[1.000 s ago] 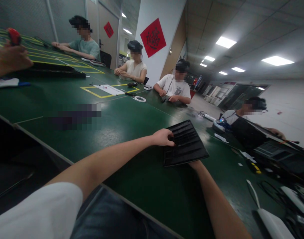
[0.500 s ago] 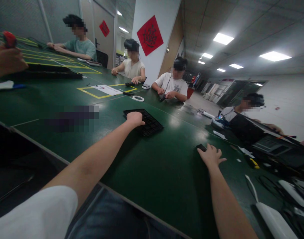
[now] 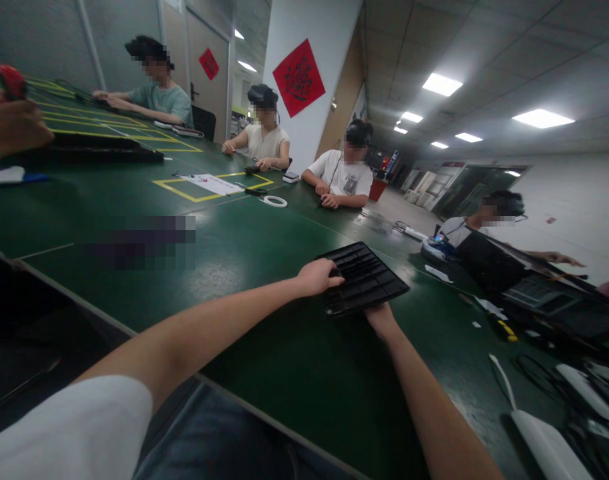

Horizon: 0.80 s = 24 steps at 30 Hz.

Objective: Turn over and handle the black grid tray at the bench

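Observation:
A flat black plastic tray (image 3: pixel 369 279) with a grid of ribs is raised and tilted over the green table. My left hand (image 3: pixel 318 277) grips its left edge, with the thumb lying over the ribbed face. Behind the tray's lower right edge is my right hand (image 3: pixel 380 319); only the wrist and heel of the palm show. Its fingers are hidden, so whether they touch the tray or hold anything cannot be made out. No small black object shows on the table beside the right hand.
A white tape roll (image 3: pixel 274 201) and a paper sheet (image 3: pixel 212 184) lie farther back on the green table (image 3: pixel 264 373). To the right are a white power strip (image 3: pixel 549 443), cables, a yellow-handled tool (image 3: pixel 507 331) and a large black panel (image 3: pixel 559 290). Several people sit around the table.
My left hand has lifted the tray and carried it to the right. My right hand, earlier beside a small black object on the table, is now behind the tray; that object is out of sight.

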Tool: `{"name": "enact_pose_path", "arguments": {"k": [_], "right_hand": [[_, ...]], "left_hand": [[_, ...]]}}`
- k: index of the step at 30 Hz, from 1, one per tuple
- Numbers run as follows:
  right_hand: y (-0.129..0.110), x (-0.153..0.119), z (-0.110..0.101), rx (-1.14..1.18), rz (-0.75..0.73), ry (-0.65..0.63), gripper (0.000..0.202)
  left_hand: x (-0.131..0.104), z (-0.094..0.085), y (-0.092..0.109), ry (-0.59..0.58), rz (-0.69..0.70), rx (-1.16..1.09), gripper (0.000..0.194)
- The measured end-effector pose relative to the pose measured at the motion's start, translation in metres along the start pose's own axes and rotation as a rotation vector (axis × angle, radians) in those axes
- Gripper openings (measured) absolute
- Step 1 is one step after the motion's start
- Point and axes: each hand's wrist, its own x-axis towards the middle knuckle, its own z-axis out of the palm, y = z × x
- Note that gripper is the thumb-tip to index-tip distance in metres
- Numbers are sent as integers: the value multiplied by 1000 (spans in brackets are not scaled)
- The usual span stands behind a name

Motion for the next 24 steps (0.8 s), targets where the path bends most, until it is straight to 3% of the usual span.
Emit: {"name": "enact_pose_path", "arguments": {"k": [3,6,10,14,21,24], "right_hand": [[-4,-5,2,62,9,17,59],[-3,-7,-1,116,45,0,58],[-6,-6,-1,286,58,-98,42],[-6,-5,1,293,7,-88,35],[9,-9,-3,172,31,-17,59],[8,-7,-5,102,-5,-59,67]], "left_hand": [[-3,9,7,52,99,-175,40],[-2,13,4,74,84,-269,41],[2,16,-1,81,42,-477,38],[3,19,0,79,25,-630,37],[-3,15,3,25,140,-388,43],[-2,14,1,-10,146,-357,46]]}}
